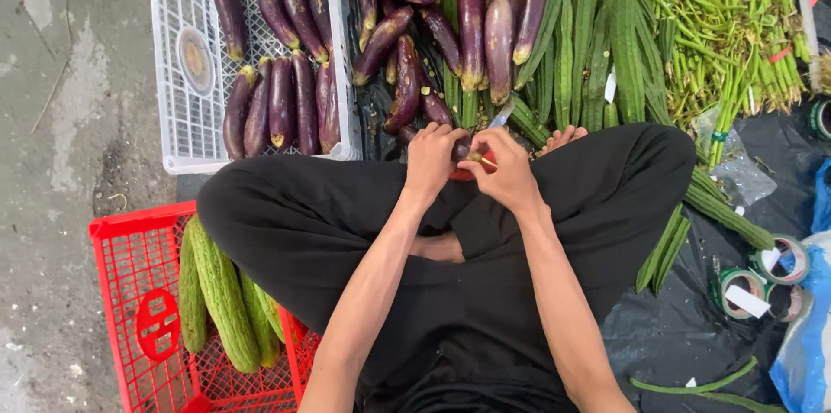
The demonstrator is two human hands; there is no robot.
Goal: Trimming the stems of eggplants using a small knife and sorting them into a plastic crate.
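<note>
I sit cross-legged in black trousers. My left hand [430, 158] grips a purple eggplant [461, 149] at its stem end, just above my knees. My right hand [506, 172] is closed around a knife [500, 115] with a red handle; its blade points up and away, against the eggplant's stem. Both hands meet over the gap between my legs. A pile of loose eggplants [472, 32] lies right in front of my hands.
A white plastic crate [173, 132] at the upper left holds several eggplants. A red crate [130, 292] at the lower left holds bitter gourds. Ridged gourds [597, 41] and long beans [718, 23] lie at the upper right. Tape rolls [783, 261] sit on black sheeting at the right.
</note>
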